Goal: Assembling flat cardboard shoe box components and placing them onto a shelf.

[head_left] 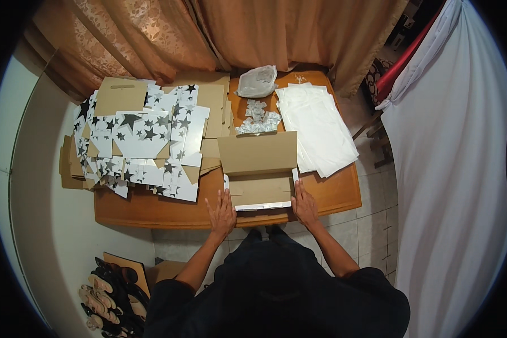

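A cardboard box, brown inside with white outer edges, lies at the table's front edge. Its lid stands raised at the far side. My left hand rests flat along the box's left wall, fingers stretched out and slightly spread. Against the right wall lies my right hand, its fingers also extended. Neither hand grips anything; both touch the box from outside. Just beyond the lid is a heap of small silvery clear packets.
Flat cardboard pieces with black and grey stars cover the table's left side. White sheets are stacked at the right. A translucent plastic bag sits at the back. Orange curtains hang behind the wooden table; shoes lie lower left.
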`<state>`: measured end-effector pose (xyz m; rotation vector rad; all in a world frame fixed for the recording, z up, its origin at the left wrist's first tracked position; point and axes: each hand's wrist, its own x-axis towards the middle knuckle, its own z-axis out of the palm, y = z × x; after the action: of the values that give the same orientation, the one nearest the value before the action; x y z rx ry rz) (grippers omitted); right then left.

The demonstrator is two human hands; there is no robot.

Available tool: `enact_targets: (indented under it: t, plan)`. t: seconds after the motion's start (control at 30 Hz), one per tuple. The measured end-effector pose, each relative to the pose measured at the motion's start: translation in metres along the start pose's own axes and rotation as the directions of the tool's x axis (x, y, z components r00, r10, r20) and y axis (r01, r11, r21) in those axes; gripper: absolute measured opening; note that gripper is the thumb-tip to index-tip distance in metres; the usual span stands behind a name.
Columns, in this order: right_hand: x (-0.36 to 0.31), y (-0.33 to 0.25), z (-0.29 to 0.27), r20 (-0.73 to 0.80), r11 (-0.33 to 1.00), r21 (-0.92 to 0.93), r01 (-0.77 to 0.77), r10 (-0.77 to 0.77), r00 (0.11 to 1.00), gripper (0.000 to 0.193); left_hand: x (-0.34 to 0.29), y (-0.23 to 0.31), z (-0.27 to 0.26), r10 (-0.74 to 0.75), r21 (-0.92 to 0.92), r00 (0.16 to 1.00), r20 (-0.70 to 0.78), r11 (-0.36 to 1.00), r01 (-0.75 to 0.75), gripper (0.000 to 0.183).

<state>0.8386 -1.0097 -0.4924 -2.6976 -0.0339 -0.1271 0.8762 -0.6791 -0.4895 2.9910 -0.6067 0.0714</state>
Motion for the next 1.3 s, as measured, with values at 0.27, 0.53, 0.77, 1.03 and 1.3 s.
enact_targets:
  t: [0.27, 0.53, 0.77, 1.03, 1.3]
  plan:
    - [0.039, -0.007, -0.031, -0.076, 0.991, 0.124, -0.056, 0.066, 0.995, 0.069, 0.05, -0.012, -0.043, -0.143, -0.492, 0.976, -0.165, 0.869, 0.044, 0.051]
    - [0.137, 0.01, -0.043, 0.199, 0.834, 0.308, -0.458, 0.415, 0.888, 0.069, 0.141, -0.057, -0.022, -0.358, -0.814, 0.927, 0.111, 0.502, 0.291, 0.059]
    - [0.123, 0.012, -0.018, 0.164, 0.813, 0.372, -0.449, 0.418, 0.893, 0.068, 0.121, -0.049, -0.005, -0.125, -0.559, 0.954, 0.274, 0.786, 0.263, 0.05]
    - [0.114, -0.022, -0.006, 0.142, 0.827, 0.456, -0.328, 0.297, 0.944, 0.045, 0.061, -0.074, -0.004, -0.324, -0.635, 0.895, 0.305, 0.632, 0.445, 0.055]
    - [0.107, -0.029, -0.001, 0.07, 0.77, 0.566, -0.293, 0.309, 0.948, 0.045, 0.045, -0.066, -0.011, -0.41, -0.669, 0.87, 0.273, 0.57, 0.478, 0.051]
